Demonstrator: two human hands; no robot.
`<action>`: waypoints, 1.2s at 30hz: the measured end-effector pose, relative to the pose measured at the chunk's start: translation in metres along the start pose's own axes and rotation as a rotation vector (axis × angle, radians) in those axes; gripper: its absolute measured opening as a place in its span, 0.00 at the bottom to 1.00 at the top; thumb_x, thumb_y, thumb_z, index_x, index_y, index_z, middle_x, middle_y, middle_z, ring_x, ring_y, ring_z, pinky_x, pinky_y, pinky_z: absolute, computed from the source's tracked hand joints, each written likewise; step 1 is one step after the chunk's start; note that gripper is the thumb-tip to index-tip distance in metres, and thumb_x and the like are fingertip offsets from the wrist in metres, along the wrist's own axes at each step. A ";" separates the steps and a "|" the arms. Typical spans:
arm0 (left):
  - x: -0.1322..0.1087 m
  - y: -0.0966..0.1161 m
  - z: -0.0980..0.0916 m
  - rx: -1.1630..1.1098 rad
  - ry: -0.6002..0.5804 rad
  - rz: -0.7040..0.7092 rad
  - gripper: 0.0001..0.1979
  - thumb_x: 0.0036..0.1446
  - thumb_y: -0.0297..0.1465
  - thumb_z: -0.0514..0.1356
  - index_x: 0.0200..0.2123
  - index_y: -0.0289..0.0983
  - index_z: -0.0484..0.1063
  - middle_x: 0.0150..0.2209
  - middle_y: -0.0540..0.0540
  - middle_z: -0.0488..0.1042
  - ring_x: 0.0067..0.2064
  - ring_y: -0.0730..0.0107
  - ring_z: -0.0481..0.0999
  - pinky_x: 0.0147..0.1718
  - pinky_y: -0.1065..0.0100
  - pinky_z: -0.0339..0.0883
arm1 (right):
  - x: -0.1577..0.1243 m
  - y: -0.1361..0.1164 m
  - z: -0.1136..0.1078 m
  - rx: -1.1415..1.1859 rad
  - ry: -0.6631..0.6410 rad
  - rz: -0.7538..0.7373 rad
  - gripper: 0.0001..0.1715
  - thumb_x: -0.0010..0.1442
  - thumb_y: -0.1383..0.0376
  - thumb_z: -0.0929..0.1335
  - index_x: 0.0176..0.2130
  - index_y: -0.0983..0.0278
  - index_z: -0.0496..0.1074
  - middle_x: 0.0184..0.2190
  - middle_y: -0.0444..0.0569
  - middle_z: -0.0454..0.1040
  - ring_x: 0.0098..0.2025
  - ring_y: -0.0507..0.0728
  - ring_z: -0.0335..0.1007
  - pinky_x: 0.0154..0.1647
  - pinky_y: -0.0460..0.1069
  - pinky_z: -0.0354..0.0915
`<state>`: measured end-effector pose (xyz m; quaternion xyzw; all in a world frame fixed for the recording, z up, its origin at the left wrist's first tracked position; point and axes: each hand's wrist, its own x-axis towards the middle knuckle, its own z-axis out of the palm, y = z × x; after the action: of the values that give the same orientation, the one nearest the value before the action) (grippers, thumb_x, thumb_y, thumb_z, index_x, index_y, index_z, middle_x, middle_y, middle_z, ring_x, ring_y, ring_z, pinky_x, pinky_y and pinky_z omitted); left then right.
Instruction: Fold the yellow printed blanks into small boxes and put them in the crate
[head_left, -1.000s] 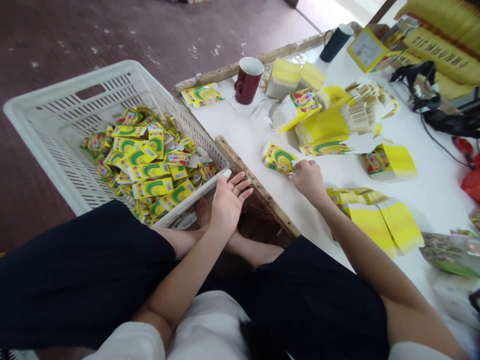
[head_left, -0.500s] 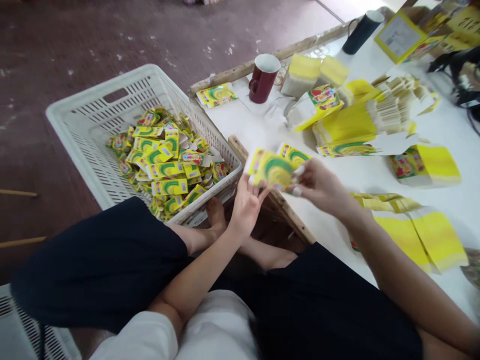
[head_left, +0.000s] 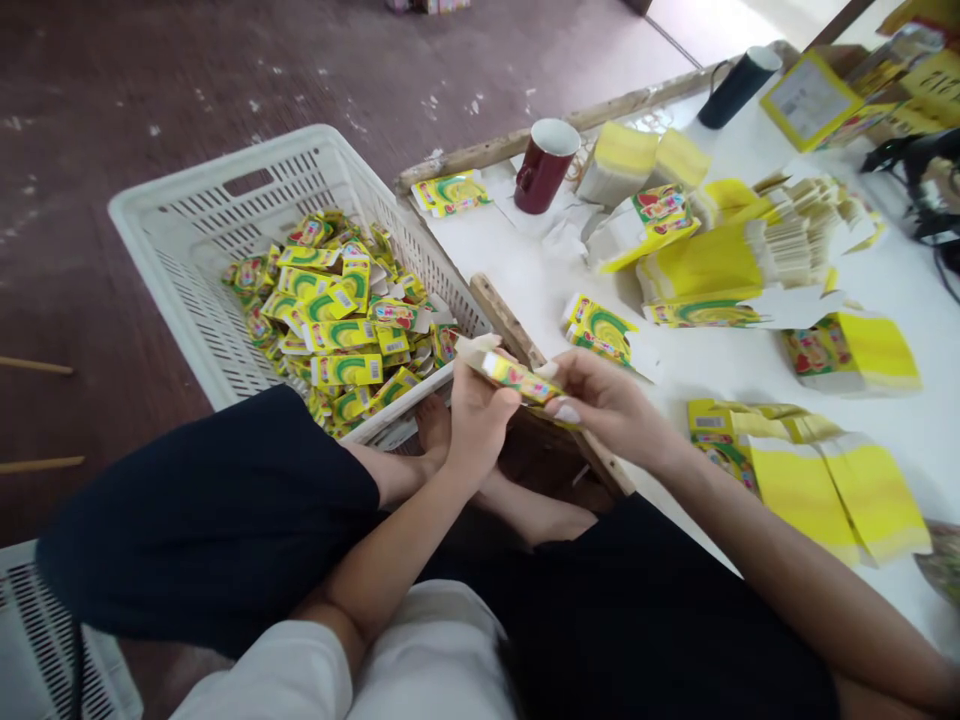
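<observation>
A small yellow and green carton (head_left: 511, 372) lies flat between both my hands, over the wooden edge of the white table (head_left: 525, 270). My left hand (head_left: 474, 418) grips its left end from below. My right hand (head_left: 600, 402) pinches its right end with the fingertips. Another flat carton (head_left: 600, 328) lies on the table just beyond my right hand. A white plastic crate (head_left: 187, 290) to the left holds several folded cartons (head_left: 337, 320) of the same print.
Stacks of flat yellow cartons (head_left: 705, 260) cover the table's middle, more yellow sheets (head_left: 832, 490) lie near my right forearm. A dark red mug (head_left: 544, 165) and a black cup (head_left: 736, 86) stand at the back. Another white crate corner (head_left: 45, 640) shows bottom left. My crossed legs fill the foreground.
My right hand lifted a carton off the table and brought it to my left hand. Both hands then lowered it and turned it flat, edge toward me.
</observation>
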<state>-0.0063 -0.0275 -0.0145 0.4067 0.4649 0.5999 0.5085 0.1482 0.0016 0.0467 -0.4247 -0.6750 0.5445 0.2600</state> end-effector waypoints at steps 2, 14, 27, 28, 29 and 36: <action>0.001 0.001 0.001 -0.154 0.052 -0.030 0.27 0.53 0.56 0.66 0.46 0.41 0.70 0.41 0.47 0.78 0.44 0.65 0.79 0.46 0.62 0.75 | -0.001 -0.002 -0.013 -0.044 0.050 -0.007 0.16 0.62 0.51 0.72 0.37 0.58 0.68 0.29 0.42 0.70 0.29 0.54 0.67 0.29 0.49 0.66; 0.016 0.028 -0.028 0.393 -0.367 0.165 0.50 0.39 0.51 0.76 0.61 0.39 0.60 0.61 0.34 0.69 0.65 0.43 0.68 0.64 0.47 0.62 | -0.013 -0.006 -0.033 -0.868 0.037 -0.468 0.15 0.68 0.67 0.65 0.45 0.49 0.78 0.39 0.45 0.80 0.48 0.62 0.71 0.64 0.67 0.60; -0.003 0.011 -0.004 0.582 -0.246 0.150 0.45 0.47 0.44 0.73 0.61 0.40 0.52 0.55 0.37 0.72 0.52 0.51 0.78 0.47 0.56 0.73 | -0.005 0.009 0.005 -0.097 -0.075 -0.032 0.39 0.68 0.38 0.56 0.62 0.59 0.68 0.55 0.54 0.77 0.59 0.65 0.73 0.64 0.61 0.67; -0.003 0.010 -0.005 0.580 -0.226 0.171 0.47 0.46 0.44 0.73 0.61 0.40 0.51 0.56 0.36 0.71 0.53 0.50 0.78 0.48 0.55 0.73 | -0.004 0.012 0.009 -0.042 -0.067 -0.006 0.40 0.69 0.38 0.53 0.61 0.58 0.70 0.53 0.53 0.79 0.58 0.64 0.74 0.62 0.60 0.69; -0.003 0.009 -0.005 0.578 -0.208 0.193 0.48 0.46 0.45 0.74 0.61 0.39 0.51 0.57 0.35 0.70 0.54 0.48 0.77 0.49 0.54 0.73 | -0.002 0.014 0.013 0.019 -0.053 0.016 0.42 0.69 0.37 0.50 0.59 0.57 0.72 0.51 0.53 0.80 0.57 0.64 0.75 0.61 0.59 0.70; -0.004 0.010 -0.007 0.601 -0.309 0.283 0.31 0.53 0.38 0.68 0.54 0.40 0.57 0.53 0.38 0.71 0.54 0.51 0.77 0.50 0.55 0.73 | 0.001 0.005 0.017 0.370 -0.148 0.210 0.40 0.64 0.37 0.61 0.58 0.61 0.73 0.45 0.55 0.82 0.51 0.64 0.78 0.54 0.60 0.75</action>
<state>-0.0154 -0.0327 -0.0062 0.6841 0.4771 0.4324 0.3426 0.1359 -0.0062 0.0372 -0.3967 -0.5329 0.7127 0.2252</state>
